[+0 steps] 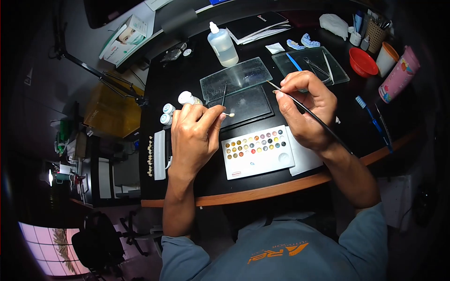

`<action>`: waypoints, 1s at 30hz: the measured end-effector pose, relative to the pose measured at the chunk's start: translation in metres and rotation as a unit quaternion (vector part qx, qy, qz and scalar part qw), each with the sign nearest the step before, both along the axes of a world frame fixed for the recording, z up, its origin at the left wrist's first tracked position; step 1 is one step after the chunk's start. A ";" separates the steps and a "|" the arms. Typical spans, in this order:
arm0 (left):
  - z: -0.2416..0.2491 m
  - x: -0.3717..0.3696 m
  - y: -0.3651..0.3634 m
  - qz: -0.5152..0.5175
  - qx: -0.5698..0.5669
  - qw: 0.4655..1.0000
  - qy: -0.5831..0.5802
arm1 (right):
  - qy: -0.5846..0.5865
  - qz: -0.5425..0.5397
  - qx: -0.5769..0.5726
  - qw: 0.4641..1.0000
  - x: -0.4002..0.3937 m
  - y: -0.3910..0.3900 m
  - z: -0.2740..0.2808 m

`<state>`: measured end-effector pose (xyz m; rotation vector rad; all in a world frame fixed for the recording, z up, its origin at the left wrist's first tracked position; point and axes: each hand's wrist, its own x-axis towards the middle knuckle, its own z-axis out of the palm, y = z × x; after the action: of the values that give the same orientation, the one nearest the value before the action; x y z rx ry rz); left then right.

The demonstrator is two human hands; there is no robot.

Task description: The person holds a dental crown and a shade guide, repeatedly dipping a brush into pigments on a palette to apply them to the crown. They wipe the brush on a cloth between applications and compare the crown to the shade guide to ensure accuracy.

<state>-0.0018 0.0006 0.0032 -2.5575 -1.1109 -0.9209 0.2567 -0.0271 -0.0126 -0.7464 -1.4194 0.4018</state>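
Note:
My left hand [194, 133] is closed in a pinch, with a small cream tooth crown [231, 115] at the tip of a thin pin between the fingers. My right hand [307, 110] grips a slim dark brush [328, 129] like a pen. Its tip points up and left, apart from the crown. Below and between the hands lies a white palette [258, 165] with rows of coloured wells. Past it, a glass slab [255, 72] rests by a dark flat box [248, 105]. A thin dark stick [224, 93] crosses the slab's near edge.
Left of my hands stand white jars [186, 98] and a row of tooth shade tabs [150, 157]. Behind is a squeeze bottle [222, 49]. Rightward are a second glass plate [340, 70] with tools, dental models [309, 40], a red bowl [363, 62], a pink tumbler [398, 77] and a toothbrush [372, 119].

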 end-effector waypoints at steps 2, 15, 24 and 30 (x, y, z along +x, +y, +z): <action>0.002 0.000 -0.004 0.016 0.003 0.999 -0.044 | -0.059 -0.055 -0.006 0.997 0.002 0.001 0.006; 0.006 -0.019 -0.066 -0.072 -0.534 0.581 -0.610 | -0.252 0.031 0.222 0.941 -0.035 -0.034 -0.003; 0.002 -0.032 -0.095 -0.062 -0.475 0.621 -0.621 | -0.210 -0.046 0.283 0.935 -0.007 -0.025 0.020; -0.004 -0.024 -0.138 0.117 -0.371 0.862 -0.324 | -0.168 -0.039 0.115 0.978 0.059 -0.019 0.021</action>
<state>-0.0253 -0.1369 -0.0005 -2.5589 -2.2993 -1.5917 0.3155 -0.0457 0.0088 -0.6979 -1.7121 0.0464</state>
